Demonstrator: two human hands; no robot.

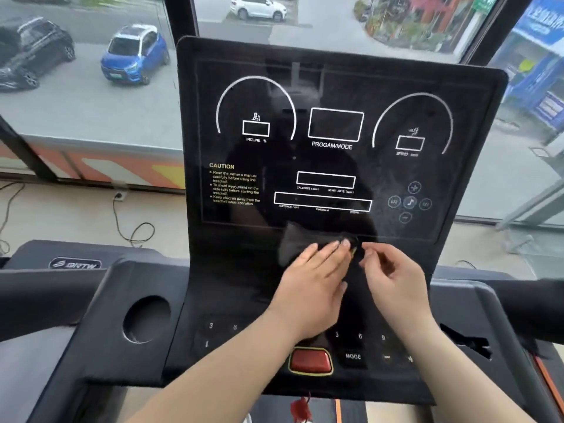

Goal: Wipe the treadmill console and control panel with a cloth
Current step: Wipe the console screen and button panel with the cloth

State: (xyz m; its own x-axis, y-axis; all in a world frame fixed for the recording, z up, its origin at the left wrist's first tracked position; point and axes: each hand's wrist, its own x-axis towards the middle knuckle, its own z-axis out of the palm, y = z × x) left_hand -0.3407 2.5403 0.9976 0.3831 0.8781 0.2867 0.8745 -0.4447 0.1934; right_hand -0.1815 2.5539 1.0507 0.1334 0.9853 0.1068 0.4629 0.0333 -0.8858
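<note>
Presently, I found the dark cloth spread low on the upright console, long axis running left-right beneath the displays. My left hand lay flat on it, fingers extended. My right hand pinched what seemed its right corner; blur obscured this.
</note>
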